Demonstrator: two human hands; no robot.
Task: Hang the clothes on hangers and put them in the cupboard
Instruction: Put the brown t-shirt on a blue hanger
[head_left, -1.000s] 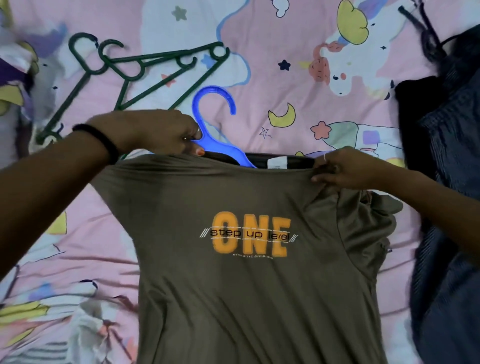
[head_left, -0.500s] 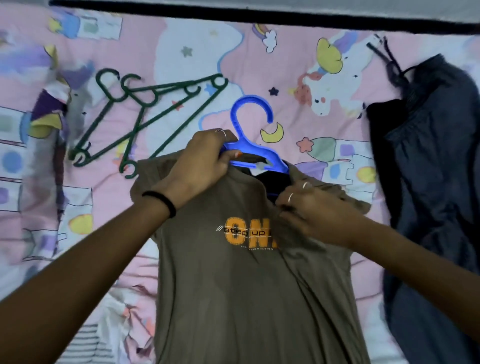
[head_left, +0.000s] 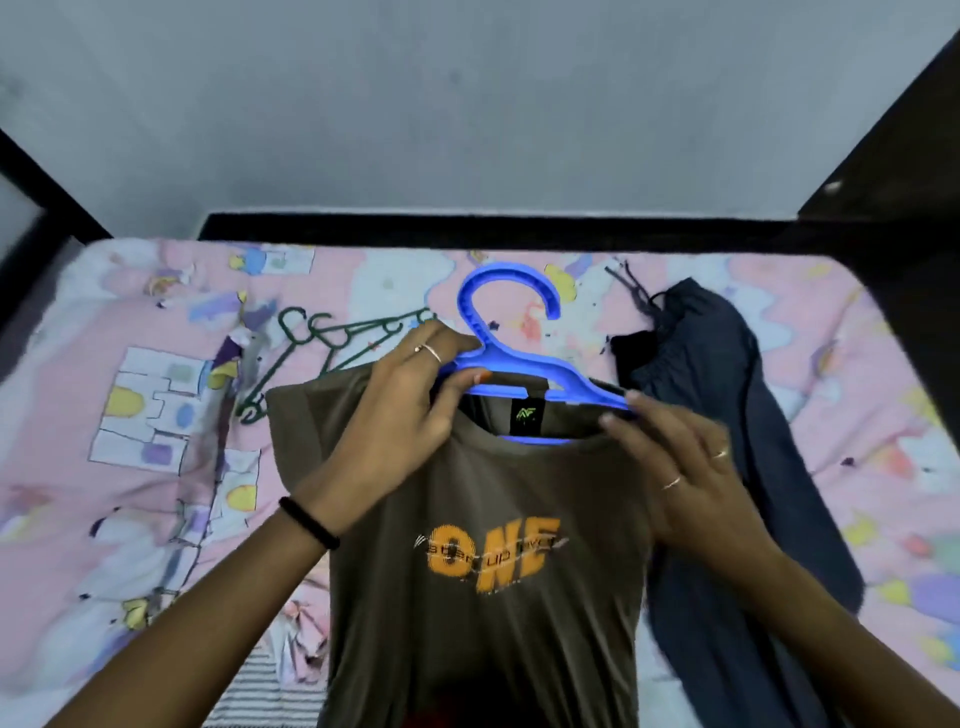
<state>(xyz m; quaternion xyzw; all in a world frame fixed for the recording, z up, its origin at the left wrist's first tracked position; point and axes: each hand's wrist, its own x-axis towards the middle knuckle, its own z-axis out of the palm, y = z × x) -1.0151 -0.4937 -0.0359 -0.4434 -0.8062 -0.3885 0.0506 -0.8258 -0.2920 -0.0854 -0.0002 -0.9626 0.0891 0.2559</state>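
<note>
While our left hand (head_left: 400, 415) pinches the left shoulder of the hanger (head_left: 519, 364) between thumb and fingers, just below the hook, our right hand (head_left: 691, 467) reaches to the hanger's right arm with fingers fairly straight, their tips touching the plastic and the shirt's collar edge; we cannot tell whether they actually grasp anything. A black band sits on our left wrist, and rings show on both hands.

The hanger is blue, its hook pointing away from us, and its lower bar shows inside the neck opening of the shirt (head_left: 483, 597). The shirt is olive-brown with an orange "ONE" printed on the chest and a small black label at the back of the neck. Its left shoulder is over the hanger under our left hand; the hanger's right arm is bare above the collar. The shirt's body hangs down toward us over the bed (head_left: 156, 519).

Beyond our left hand, green hangers (head_left: 332, 343) lie tangled on the pink cartoon sheet. To the right of the shirt lies a dark blue garment (head_left: 717, 374) with a drawstring, touching the shirt's edge. A dark frame (head_left: 467, 228) borders the far side of the bed, with a grey wall (head_left: 467, 104) behind it.
</note>
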